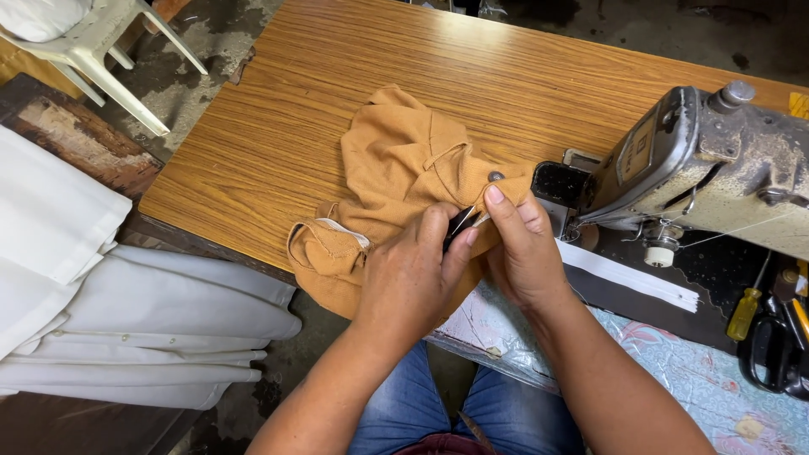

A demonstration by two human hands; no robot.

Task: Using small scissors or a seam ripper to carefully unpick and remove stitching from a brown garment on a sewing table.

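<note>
Blue denim-clad knees (438,404) sit closest, tucked under the near edge of the wood-grain laminate bench (354,76). Far off to the left, folded white cotton garments (126,320) are stacked on a lower surface, and a white plastic chair (101,42) stands at the far left corner.

Moving right, a crumpled mustard-brown cloth garment (396,160) lies on the bench, draping over its near edge. It looks soft, light and limp; I'd judge it will bunch and slide rather than hold a shape, so it is best taken at a seam or folded edge, where the layers give some firmness. A small round metal button (495,176) sits on its right side.

The left hand (409,282) rests on the near part of the cloth, its fingers (438,227) closed together around a small dark-handled cutting tool (462,223). Just to its right, touching, the right hand (527,253) pinches a fold of the same garment, fingers clamped on the cloth just near of the button. So the garment lies under and between both hands.

Farther right stands a worn grey metal sewing machine (716,160), with a white strip of fabric (628,278) beside it, then a yellow-handled screwdriver (746,312) and black scissors (771,354) at the right edge.
</note>
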